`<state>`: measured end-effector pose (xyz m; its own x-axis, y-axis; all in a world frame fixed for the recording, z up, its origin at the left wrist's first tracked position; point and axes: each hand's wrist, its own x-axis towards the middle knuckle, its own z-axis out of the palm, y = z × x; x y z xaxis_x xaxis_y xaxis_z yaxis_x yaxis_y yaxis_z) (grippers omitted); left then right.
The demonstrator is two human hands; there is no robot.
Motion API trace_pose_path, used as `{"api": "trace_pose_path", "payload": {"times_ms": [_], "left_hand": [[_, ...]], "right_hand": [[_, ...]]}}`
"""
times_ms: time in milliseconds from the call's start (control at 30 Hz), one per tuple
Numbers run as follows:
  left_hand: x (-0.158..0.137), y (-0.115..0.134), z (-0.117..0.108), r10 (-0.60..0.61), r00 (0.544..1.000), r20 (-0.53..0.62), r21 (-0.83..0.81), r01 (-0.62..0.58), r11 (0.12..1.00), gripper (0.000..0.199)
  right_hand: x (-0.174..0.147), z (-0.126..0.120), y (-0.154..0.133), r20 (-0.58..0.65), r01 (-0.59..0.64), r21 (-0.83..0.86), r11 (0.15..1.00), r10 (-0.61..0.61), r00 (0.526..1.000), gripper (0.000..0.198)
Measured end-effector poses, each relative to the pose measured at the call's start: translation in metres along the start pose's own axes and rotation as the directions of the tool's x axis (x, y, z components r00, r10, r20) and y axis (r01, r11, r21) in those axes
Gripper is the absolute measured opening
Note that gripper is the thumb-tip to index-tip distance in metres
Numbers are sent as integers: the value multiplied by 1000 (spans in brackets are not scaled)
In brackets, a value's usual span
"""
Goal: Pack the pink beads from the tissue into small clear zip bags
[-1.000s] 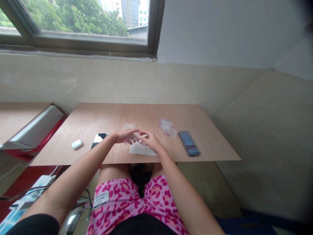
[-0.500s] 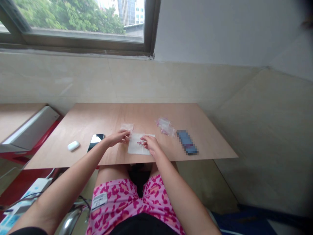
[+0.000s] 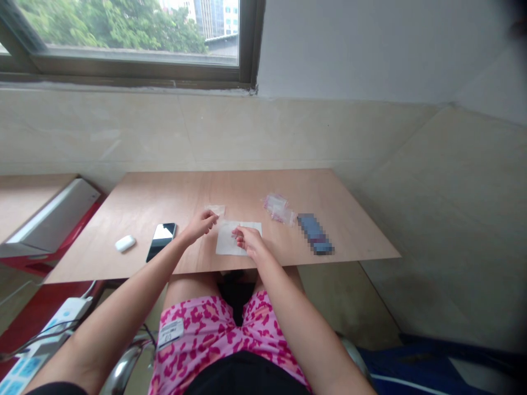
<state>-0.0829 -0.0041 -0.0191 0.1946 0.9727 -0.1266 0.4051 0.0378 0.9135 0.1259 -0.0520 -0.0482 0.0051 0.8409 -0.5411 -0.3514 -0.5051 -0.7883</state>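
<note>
1. The right hand [image 3: 249, 240] is over the thin white square sheet [image 3: 224, 245], fingers bent and fingertips drawn near each other; whether they pinch something small, I cannot tell.
2. The left hand [image 3: 202, 224] has its fingers curled, well apart from the right; whether they are clamped on anything does not show.
3. The sheet lies flat beneath the right hand, to the right of the left. It looks like paper, so probably light, limp and easily creased or slid; the bare near-left corner should be the best hold.
4. Just beyond the left fingertips lies a flat, clear plastic bag [image 3: 218, 209], likely almost weightless, soft and slippery; a pinch at its far edge would suit.
5. Beyond the right hand and to its right is a pile of clear plastic bags with pinkish contents [image 3: 276, 207].
6. Farther right of that hand is a pixelated blue oblong [image 3: 315, 235].
7. Left of the left hand are a dark-screened, flat phone [image 3: 161, 240] and, farther out, a rounded white case [image 3: 125, 243], all on the pale-brown wooden table [image 3: 173, 192].
</note>
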Motion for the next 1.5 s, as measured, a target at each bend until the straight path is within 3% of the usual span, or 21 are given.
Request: {"api": "trace_pose_path", "payload": {"times_ms": [133,433,933,1133,1333,1500], "left_hand": [[-2,-1,0,8,998,-57,44,-6,999,23],[-4,0,5,33,998,-58,-10,-33,999,27],[-4,1,9,49,993,-109,88,-40,995,26],[-5,4,8,72,987,-145,113,-56,992,24],[-3,11,-1,103,979,-179,137,-79,987,25],[3,18,-6,140,975,-172,107,-123,987,27]], "right_hand": [[0,1,4,4,6,-1,1000,-6,1000,17],[-3,2,-1,10,53,-80,995,-53,999,15],[-2,-1,-4,1,99,-155,983,-100,995,19],[6,-10,-7,-15,151,-223,963,-158,987,10],[20,-54,-16,-82,252,-406,878,-310,947,14],[17,-78,-17,-28,297,-652,697,-414,910,19]]}}
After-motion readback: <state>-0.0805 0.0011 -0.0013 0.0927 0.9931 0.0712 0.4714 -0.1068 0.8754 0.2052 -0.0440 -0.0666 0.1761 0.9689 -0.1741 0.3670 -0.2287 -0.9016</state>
